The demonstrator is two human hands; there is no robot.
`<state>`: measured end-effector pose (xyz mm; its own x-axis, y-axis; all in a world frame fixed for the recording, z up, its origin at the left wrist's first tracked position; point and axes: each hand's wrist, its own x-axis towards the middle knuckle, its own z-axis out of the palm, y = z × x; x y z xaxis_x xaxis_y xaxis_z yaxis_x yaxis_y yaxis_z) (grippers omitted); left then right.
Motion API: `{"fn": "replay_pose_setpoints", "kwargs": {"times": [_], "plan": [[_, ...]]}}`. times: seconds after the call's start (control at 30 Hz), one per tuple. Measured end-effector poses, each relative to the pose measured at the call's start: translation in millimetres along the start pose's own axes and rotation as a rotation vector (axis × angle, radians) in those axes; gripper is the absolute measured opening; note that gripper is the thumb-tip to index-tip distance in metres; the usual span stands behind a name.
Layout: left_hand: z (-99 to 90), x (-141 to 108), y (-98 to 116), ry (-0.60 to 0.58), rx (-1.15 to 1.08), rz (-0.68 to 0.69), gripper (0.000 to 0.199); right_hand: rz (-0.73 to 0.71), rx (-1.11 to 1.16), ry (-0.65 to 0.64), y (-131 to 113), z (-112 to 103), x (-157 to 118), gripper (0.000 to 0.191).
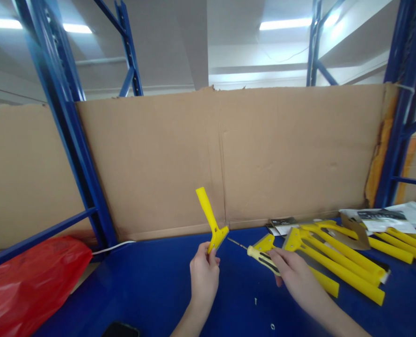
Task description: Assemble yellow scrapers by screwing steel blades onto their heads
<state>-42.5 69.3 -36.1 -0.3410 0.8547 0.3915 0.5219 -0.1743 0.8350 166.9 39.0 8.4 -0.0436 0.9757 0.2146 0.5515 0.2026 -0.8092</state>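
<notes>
My left hand [205,270] is closed around the wide head end of a yellow scraper [208,210], whose handle points up and slightly left. In my right hand [294,271] is a screwdriver [264,260] with a pale yellow and black handle. Its thin shaft points left toward the scraper's head, with a small gap between tip and scraper. On the blue tabletop [151,281] below my hands lie a small screw [256,301] and a nut [273,326]. Another yellow scraper [325,283] lies partly hidden behind my right hand.
Several more yellow scrapers [348,271] are piled at the right, beside printed packages [383,220]. A red plastic bag [35,281] sits at the left. A black object [120,329] shows at the bottom edge. Cardboard [158,164] walls the back between blue rack posts [74,140].
</notes>
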Motion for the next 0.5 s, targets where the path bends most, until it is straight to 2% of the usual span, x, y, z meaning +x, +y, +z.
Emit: {"fn": "replay_pose_setpoints", "kwargs": {"times": [0.07, 0.2, 0.33, 0.5], "plan": [[-2.5, 2, 0, 0.017, -0.017, -0.009, 0.02, -0.029, -0.16, 0.045, 2, -4, 1, 0.036], [-8.3, 3, 3, 0.034, 0.0, 0.046, 0.018, -0.063, -0.354, 0.043, 11, -2, 3, 0.03], [-8.6, -2, 12, 0.031, 0.03, 0.179, 0.011, -0.085, -0.503, 0.008, 18, 1, 5, 0.027], [-6.8, -7, 14, -0.005, 0.089, 0.351, 0.013, -0.096, -0.747, 0.001, 14, 0, 3, 0.029]]}}
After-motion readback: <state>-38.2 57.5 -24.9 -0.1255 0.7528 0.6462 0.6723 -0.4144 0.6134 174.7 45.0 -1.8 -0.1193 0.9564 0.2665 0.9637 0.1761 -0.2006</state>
